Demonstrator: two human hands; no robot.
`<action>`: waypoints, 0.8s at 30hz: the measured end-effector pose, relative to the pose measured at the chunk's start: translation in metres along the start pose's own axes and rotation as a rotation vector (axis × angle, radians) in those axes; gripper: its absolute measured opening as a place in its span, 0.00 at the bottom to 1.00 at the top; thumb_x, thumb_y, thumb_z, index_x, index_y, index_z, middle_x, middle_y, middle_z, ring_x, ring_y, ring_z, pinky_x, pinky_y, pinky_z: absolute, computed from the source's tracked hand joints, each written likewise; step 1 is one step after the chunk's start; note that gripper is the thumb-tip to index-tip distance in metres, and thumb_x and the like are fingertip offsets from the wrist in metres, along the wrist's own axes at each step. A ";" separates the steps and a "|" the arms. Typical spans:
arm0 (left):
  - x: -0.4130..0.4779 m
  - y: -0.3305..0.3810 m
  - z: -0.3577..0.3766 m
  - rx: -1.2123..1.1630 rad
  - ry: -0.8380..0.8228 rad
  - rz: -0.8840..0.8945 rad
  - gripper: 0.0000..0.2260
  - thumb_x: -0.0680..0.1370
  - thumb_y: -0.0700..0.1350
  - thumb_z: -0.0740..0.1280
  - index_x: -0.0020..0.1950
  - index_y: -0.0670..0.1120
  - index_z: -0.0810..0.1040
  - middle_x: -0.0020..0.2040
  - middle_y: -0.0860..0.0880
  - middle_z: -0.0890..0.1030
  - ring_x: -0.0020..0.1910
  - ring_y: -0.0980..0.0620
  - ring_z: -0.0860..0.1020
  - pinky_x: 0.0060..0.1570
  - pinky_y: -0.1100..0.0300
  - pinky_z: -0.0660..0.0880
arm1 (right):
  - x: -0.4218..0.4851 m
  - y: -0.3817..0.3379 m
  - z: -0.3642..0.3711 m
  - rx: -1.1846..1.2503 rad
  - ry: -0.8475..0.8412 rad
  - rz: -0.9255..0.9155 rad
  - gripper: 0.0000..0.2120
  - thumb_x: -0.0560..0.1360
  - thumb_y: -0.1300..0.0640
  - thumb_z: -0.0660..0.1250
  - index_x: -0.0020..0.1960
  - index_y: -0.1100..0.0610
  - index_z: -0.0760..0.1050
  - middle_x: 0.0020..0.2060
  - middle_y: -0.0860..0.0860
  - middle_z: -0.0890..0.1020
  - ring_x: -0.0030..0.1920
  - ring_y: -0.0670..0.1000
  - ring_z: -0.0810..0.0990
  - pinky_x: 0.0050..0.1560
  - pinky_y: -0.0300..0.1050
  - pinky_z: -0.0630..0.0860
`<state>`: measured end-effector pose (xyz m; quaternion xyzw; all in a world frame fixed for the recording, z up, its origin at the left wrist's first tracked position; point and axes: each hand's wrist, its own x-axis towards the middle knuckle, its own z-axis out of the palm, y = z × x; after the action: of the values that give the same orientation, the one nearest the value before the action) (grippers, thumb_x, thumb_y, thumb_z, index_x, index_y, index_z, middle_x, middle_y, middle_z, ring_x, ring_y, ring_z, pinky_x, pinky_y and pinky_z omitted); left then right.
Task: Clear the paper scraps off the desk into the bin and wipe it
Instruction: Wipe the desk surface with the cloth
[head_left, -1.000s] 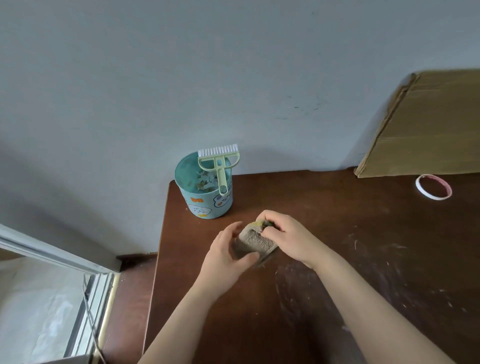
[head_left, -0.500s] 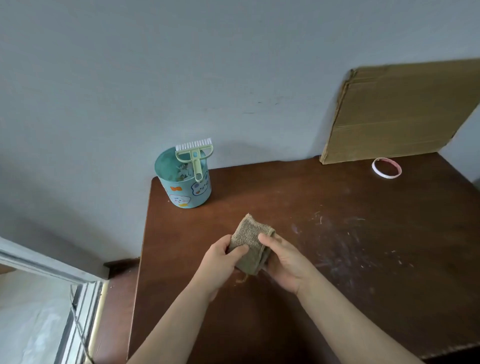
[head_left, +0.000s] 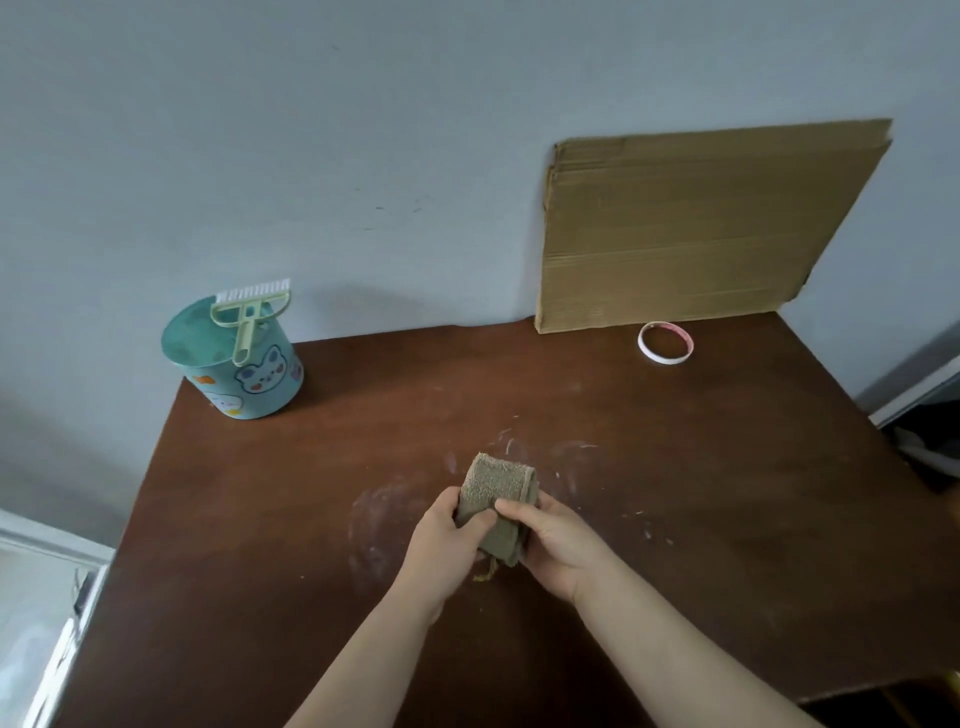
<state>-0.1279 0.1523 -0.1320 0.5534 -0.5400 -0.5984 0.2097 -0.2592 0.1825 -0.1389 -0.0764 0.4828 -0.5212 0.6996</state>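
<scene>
Above bench centre: folded olive cloth, left hand and right hand each in a curled grip, thumbs pinching its face.

Left hand and right hand were held close together, thumbs on top, fingers curled round a cloth
</scene>
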 end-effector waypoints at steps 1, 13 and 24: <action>0.001 0.002 0.016 0.007 0.002 -0.004 0.03 0.76 0.47 0.65 0.49 0.50 0.76 0.46 0.50 0.82 0.46 0.54 0.81 0.43 0.61 0.79 | -0.002 -0.007 -0.014 -0.013 0.004 0.003 0.17 0.75 0.68 0.63 0.63 0.62 0.73 0.58 0.63 0.78 0.55 0.59 0.78 0.58 0.54 0.74; 0.015 0.020 0.067 0.067 0.027 -0.021 0.05 0.78 0.44 0.64 0.52 0.52 0.77 0.47 0.52 0.81 0.45 0.54 0.81 0.44 0.61 0.78 | 0.000 -0.037 -0.064 0.057 0.051 -0.037 0.14 0.77 0.69 0.58 0.59 0.60 0.75 0.50 0.59 0.82 0.49 0.57 0.80 0.50 0.53 0.78; 0.050 0.028 0.078 0.204 -0.069 0.007 0.03 0.76 0.45 0.67 0.46 0.47 0.79 0.44 0.45 0.82 0.43 0.47 0.80 0.47 0.49 0.77 | 0.023 -0.044 -0.080 -0.115 0.199 -0.183 0.15 0.73 0.68 0.66 0.59 0.58 0.75 0.51 0.57 0.83 0.51 0.56 0.82 0.48 0.47 0.78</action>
<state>-0.2217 0.1324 -0.1446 0.5494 -0.6069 -0.5581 0.1354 -0.3489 0.1765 -0.1679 -0.1078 0.5699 -0.5594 0.5922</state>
